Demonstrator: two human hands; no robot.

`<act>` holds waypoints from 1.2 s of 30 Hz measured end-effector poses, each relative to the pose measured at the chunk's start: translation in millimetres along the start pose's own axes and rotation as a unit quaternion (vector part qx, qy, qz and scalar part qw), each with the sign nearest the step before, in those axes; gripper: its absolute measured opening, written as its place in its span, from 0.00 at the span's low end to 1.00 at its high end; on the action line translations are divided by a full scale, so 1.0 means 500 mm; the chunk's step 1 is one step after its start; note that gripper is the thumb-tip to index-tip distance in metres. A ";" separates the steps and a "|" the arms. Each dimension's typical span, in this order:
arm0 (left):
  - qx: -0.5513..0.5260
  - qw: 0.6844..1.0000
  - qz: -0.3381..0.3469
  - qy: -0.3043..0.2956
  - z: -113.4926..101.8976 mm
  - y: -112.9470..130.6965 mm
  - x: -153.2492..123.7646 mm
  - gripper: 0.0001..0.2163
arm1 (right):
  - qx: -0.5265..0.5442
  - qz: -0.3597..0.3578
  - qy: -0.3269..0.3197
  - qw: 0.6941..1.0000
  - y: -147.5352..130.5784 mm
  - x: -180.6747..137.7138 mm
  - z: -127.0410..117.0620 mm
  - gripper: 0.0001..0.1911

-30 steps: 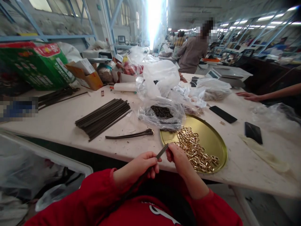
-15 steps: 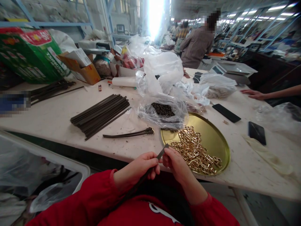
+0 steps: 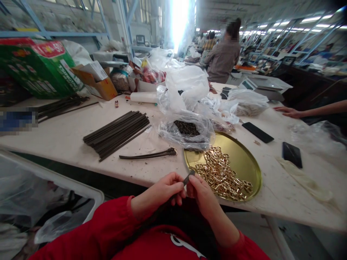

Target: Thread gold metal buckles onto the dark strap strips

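Between both hands is a dark strap, its end pointing up and to the right. My left hand is closed around the strap, thumb on top. Closer to the tip, my right hand pinches the same strap; whether a small part sits in those fingers is hidden. Just right of my hands, a round gold tray carries a heap of gold metal buckles. Ahead lie a few straps with buckled ends. Farther left rests a stack of dark straps.
An open plastic bag of small dark pieces touches the tray's far side. Two dark phones lie to the right, near another person's hand. A white bin stands below the table's left edge.
The strap end has dropped slightly, and less of it shows between my hands. My right fingers have shifted a little on it. The camera view has tilted slightly.
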State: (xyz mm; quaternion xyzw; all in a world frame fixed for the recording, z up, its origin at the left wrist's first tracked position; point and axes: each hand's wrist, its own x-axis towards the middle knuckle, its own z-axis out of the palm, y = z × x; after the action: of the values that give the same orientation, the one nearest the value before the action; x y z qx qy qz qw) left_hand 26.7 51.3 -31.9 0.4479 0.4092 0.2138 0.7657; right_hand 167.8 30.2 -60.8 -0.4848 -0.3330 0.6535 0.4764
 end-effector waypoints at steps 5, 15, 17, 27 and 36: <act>0.028 0.999 0.038 0.021 0.010 0.013 -0.004 0.04 | -0.150 -0.136 0.101 0.974 -0.012 -0.012 -0.008 0.12; 0.098 0.988 0.102 0.064 0.021 -0.005 -0.026 0.03 | -0.408 -0.268 0.004 0.873 -0.029 -0.041 -0.009 0.08; 0.121 0.983 0.121 0.060 0.020 -0.008 -0.033 0.03 | -0.384 -0.230 -0.028 0.894 -0.029 -0.042 -0.013 0.10; 0.168 0.981 0.074 0.063 0.007 -0.005 -0.034 0.03 | -0.540 -0.346 -0.004 0.767 -0.028 -0.037 -0.012 0.11; 0.453 0.848 0.202 0.186 -0.028 -0.005 -0.032 0.08 | -0.480 -0.203 -0.033 0.853 -0.046 -0.029 -0.034 0.17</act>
State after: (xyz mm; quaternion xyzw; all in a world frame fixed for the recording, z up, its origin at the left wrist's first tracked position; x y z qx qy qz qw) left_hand 5.7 46.1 -30.9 0.7698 0.4959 0.2334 0.3271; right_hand 191.8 23.8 -40.8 -0.5530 -0.7117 0.3167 0.2956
